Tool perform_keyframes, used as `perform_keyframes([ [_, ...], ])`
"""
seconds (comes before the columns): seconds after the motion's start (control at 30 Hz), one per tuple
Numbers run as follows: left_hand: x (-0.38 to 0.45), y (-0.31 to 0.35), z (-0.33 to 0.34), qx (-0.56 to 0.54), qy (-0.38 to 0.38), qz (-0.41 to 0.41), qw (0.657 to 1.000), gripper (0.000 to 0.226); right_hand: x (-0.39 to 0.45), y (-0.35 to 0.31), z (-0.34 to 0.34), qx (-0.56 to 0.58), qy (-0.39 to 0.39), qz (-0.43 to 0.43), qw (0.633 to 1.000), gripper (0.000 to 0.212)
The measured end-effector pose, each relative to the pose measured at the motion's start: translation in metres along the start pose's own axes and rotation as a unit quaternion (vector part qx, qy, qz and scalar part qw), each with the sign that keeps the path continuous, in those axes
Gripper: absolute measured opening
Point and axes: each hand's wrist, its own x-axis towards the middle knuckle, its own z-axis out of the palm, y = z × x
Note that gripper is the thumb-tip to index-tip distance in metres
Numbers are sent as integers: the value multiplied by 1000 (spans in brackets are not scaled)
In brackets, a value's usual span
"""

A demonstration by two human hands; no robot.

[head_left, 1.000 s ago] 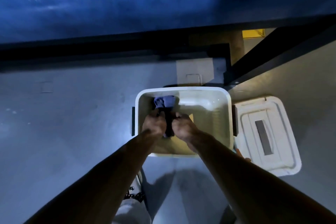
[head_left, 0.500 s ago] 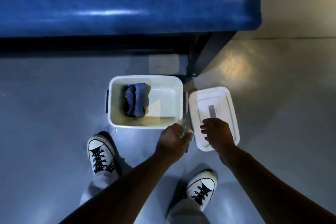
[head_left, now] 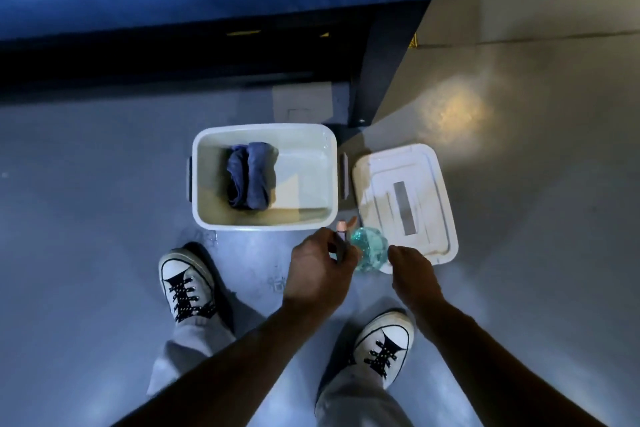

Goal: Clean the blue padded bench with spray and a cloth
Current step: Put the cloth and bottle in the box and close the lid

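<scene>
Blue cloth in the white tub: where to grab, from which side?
Judging from the head view, pinch the cloth from straight above, across the crease between its two rolled folds. It lies bunched on the floor of the open tub, left of centre, and the tub's walls block any sideways approach. The right hand looks free; the left hand holds the spray bottle.

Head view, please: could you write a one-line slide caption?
Left hand holds spray bottle beside right hand; blue cloth lies in white tub.

White tub [head_left: 204, 184], lid [head_left: 433, 180], sneakers [head_left: 185, 282]
</scene>
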Motion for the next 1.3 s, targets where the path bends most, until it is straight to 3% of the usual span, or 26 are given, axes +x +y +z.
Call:
perform_keyframes([
  [0.2,-17,41,-79,-207,-57,-36,976,7,-35,-63,-1,150,-1,-21,988,20],
  [0.37,20,36,-140,-159,7,0,987,18,-41,-107,37,136,37,-104,985,16],
  [0.43,43,30,-153,-88,55,6,995,28,-38,-122,56,114,46,-114,986,30],
  [0.53,77,15,-159,-42,101,-27,994,20,-24,-136,82,104,51,-101,988,33],
  [0.63,114,-7,-149,31,120,-88,988,30,2,-139,110,69,57,-97,991,34],
  [0.77,157,-38,-130,-7,98,-129,987,21,41,-133,137,19,28,-52,998,38],
  [1.03,193,-74,-111,35,73,-162,983,34,85,-121,157,29,14,-33,999,22],
  [1.2,185,-61,-112,76,57,-138,986,32,70,-125,159,-11,32,-55,998,39],
  [1.3,169,-42,-109,78,79,-44,993,27,47,-129,147,-43,61,-110,991,40],
])
